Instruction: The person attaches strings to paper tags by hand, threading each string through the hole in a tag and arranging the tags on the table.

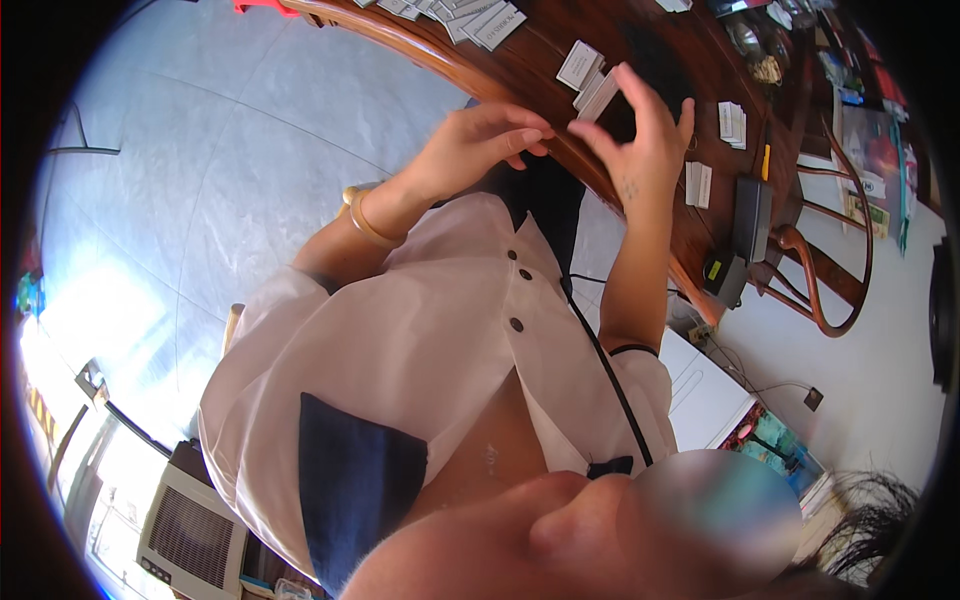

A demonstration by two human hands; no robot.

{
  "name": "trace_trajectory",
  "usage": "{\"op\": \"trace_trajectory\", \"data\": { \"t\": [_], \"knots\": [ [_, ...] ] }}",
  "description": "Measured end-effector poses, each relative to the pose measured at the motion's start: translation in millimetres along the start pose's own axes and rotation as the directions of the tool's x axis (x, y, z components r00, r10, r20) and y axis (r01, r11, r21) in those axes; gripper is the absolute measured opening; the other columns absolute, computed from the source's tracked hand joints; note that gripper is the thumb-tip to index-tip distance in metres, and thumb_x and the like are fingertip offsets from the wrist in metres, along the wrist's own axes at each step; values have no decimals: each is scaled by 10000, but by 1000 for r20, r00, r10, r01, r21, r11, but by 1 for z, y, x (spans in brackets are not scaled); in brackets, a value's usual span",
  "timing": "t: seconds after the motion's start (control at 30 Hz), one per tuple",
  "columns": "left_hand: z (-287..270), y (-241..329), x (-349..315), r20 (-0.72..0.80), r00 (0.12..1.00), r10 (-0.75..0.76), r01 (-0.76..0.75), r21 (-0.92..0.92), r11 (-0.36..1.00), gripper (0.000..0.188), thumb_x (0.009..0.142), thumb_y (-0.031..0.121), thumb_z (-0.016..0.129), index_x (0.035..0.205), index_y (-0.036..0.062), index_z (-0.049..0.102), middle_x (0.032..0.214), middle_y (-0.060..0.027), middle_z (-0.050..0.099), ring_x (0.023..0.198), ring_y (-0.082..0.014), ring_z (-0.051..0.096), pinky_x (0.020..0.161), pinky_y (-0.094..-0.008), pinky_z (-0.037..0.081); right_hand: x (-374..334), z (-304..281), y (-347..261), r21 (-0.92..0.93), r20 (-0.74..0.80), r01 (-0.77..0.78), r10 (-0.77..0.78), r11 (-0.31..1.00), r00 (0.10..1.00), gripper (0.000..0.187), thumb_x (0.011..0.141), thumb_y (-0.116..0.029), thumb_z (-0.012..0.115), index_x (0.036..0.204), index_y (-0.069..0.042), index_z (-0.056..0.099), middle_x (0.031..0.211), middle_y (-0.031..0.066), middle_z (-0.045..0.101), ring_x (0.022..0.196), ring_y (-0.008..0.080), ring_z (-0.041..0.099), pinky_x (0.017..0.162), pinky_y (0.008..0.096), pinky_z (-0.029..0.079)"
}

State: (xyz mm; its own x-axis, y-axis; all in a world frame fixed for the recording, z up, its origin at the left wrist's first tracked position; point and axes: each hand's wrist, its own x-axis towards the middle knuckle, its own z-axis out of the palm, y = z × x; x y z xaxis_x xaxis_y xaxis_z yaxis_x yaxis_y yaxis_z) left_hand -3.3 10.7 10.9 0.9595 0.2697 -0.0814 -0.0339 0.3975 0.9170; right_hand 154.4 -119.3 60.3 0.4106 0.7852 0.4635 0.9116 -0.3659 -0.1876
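At the table's near edge, my left hand (482,143) has its fingers curled in and the thumb close against the fingertips. Anything small between them is hidden. A gold bangle (372,222) circles that wrist. Just to the right, my right hand (645,140) reaches over the tabletop, its thumb and index finger at opposite ends of a small stack of white cards (597,97). Another white card (579,65) with print lies beside that stack, on its far side.
Many white cards (480,22) are spread at the table's far left. Two small card piles (733,125) (699,185) lie on the right. Beyond them are a dark box (752,220), a yellow object (767,162) and a wooden chair (860,230). A black cord (610,360) hangs along my shirt.
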Motion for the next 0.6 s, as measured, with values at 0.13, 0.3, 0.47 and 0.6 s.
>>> {"op": "trace_trajectory", "data": {
  "t": [0.13, 0.3, 0.47, 0.6],
  "knots": [
    [9, 4, -3, 181, 978, -104, 176, -444, 879, 344, 927, 218, 483, 1143, -48, 505, 1023, -139, 600, 962, -211, 594, 817, -314, 493, -20, -17, -42, 240, 33, 212, -226, 948, 974, 632, 575, -307, 768, 1132, -119, 538, 1100, 26, 603, 1045, 194, 560, 1046, 533, 144],
    [14, -7, -4, 158, 979, -129, 157, -180, 971, 278, 945, 183, 438, 1073, -43, 537, 976, -124, 618, 876, -196, 628, 775, -287, 513, -43, -17, -48, 208, 53, 198, -213, 958, 976, 576, 594, -282, 766, 1101, -104, 558, 1133, 39, 590, 1066, 216, 547, 1044, 530, 158],
    [18, -5, -7, 94, 980, -174, 189, -188, 964, 247, 936, 156, 452, 1045, -45, 547, 931, -141, 630, 835, -213, 639, 723, -304, 533, -79, -30, -16, 116, 16, 112, -114, 987, 993, 443, 641, -255, 756, 1026, -103, 598, 1109, 36, 580, 1044, 215, 535, 1013, 472, 260],
    [23, -6, -7, 76, 970, -229, 240, -219, 946, 226, 929, 135, 457, 1021, -48, 554, 923, -163, 634, 829, -243, 643, 725, -329, 535, -108, -34, 14, -53, -7, 42, -42, 998, 999, 400, 676, -248, 741, 1022, -102, 604, 1114, 29, 572, 1036, 202, 528, 995, 451, 299]
  ]
}}
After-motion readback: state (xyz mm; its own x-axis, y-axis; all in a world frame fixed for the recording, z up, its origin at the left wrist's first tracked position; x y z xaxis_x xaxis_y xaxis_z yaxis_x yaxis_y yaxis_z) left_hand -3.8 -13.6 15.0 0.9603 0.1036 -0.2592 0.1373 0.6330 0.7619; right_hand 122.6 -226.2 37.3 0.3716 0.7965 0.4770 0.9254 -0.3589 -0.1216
